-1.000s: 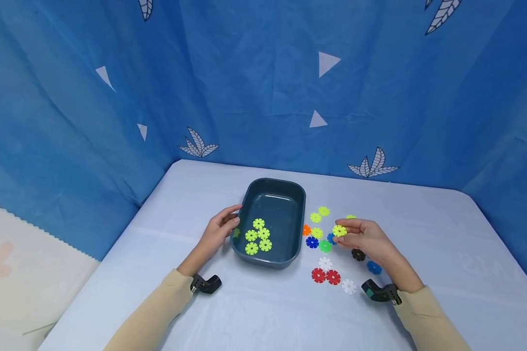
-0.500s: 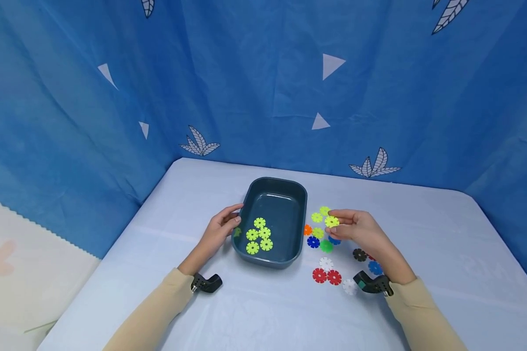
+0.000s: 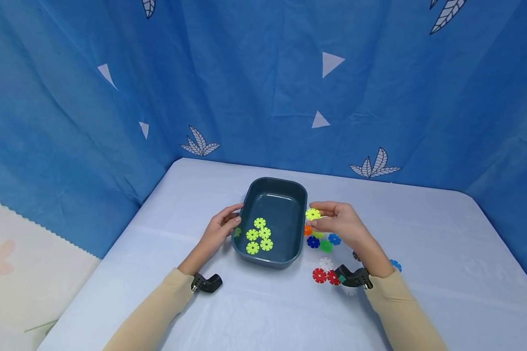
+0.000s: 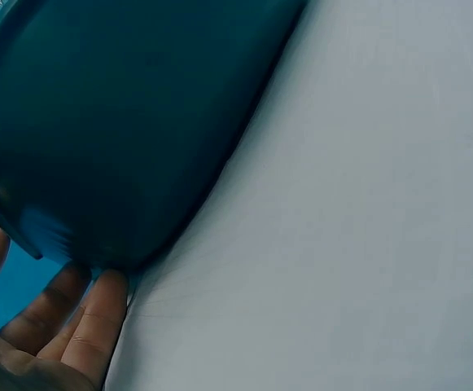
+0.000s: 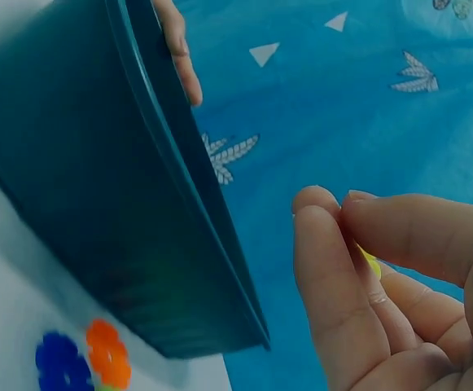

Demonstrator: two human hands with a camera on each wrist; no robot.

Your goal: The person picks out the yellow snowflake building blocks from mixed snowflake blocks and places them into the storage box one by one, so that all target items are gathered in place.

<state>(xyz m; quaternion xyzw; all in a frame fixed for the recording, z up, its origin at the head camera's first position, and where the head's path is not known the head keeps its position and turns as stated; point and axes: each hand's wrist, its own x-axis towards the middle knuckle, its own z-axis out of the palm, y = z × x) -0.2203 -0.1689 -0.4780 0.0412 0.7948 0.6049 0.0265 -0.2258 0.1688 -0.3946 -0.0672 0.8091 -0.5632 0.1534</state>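
- While a yellow disc (image 3: 313,214) is pinched between the thumb and fingers of the right hand (image 3: 344,224), it is held just right of the right rim of the tub (image 3: 274,209).
- From the right hand, the tub is found to the left; the fingertips are pointed that way, across the tub's long axis, which is laid from near to far.
- That right rim is approached more closely by the right hand than by the left hand (image 3: 218,234), which is placed at the opposite long side, fingers parted, with some tips set against the wall.
- Relative to the right hand, the yellow disc is carried at the left end, by the fingertips; since it is mostly hidden in the right wrist view, its height against the rim can hardly be judged.
- Inside the tub, loose yellow discs (image 3: 265,232) are gathered toward the near left of the floor.
- On the table (image 3: 246,307), right of the tub, an orange disc (image 3: 307,231), a dark blue disc (image 3: 314,242) and a green disc (image 3: 326,246) are scattered; two red discs (image 3: 319,276) are laid nearer.
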